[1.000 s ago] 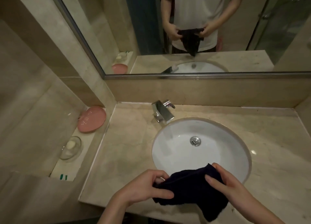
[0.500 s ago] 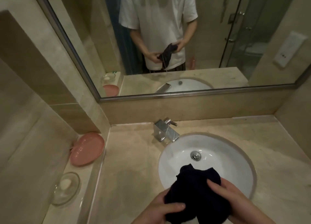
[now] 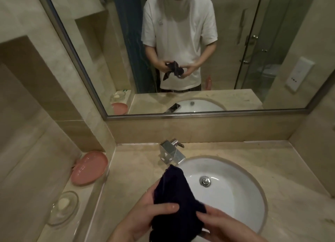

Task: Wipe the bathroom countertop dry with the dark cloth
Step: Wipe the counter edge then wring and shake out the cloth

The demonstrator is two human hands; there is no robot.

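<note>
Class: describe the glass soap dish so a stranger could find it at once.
Start at the white sink, then look left to the low ledge beside the countertop. Two dishes sit there; the glass soap dish is the nearer, clear one holding pale soap, not the pink dish.

Dim, warm, yellowish light throughout, its source perhaps overhead. Soft glare glints on the faucet (image 3: 172,153) and the basin (image 3: 235,201) toward 5 o'clock. Wide-angle bending bows the mirror frame (image 3: 199,116) at the edges. Overall soft, slightly blurred.
</note>
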